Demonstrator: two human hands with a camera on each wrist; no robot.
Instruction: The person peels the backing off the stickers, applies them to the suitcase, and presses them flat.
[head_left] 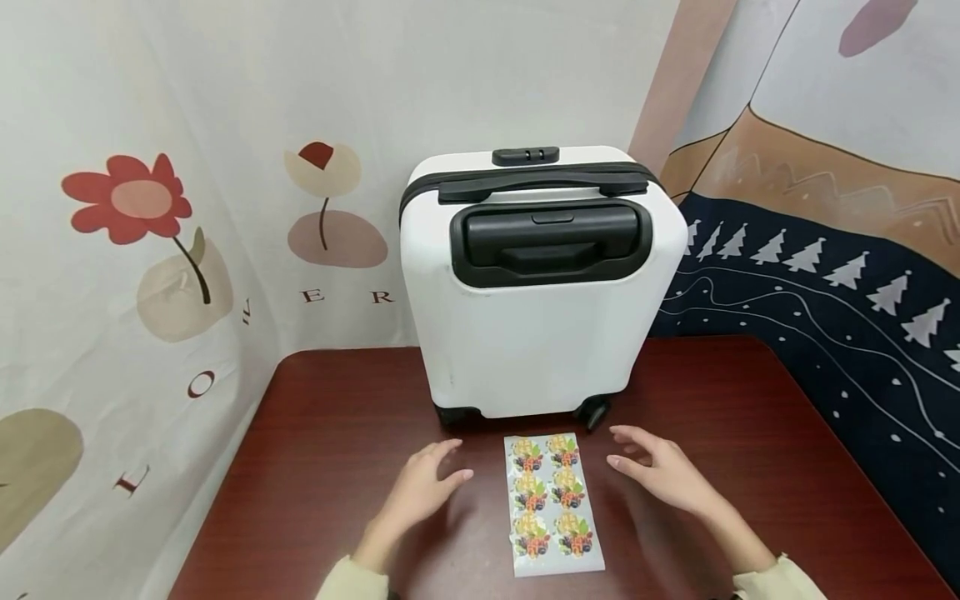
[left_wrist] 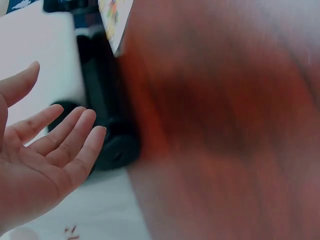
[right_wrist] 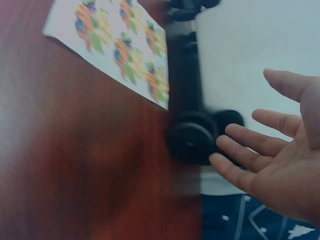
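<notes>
Beside the fruit-printed sheet (head_left: pixel 553 504), loosely spread hands (head_left: pixel 422 487) hold nothing, before cloth (head_left: pixel 258 208) lettered "E R".

Floral backdrop (head_left: pixel 420 83), apparently cloth, reddish-brown table (head_left: pixel 315 475)

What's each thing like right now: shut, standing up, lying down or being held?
White hard-shell suitcase: closed, standing upright.
Black plastic pull handle: pushed down.
White rectangular sheet of colourful fruit stickers: lying on the reddish-brown table, six stickers on it.
Bare left hand: holding nothing.
Bare right hand: holding nothing.
</notes>
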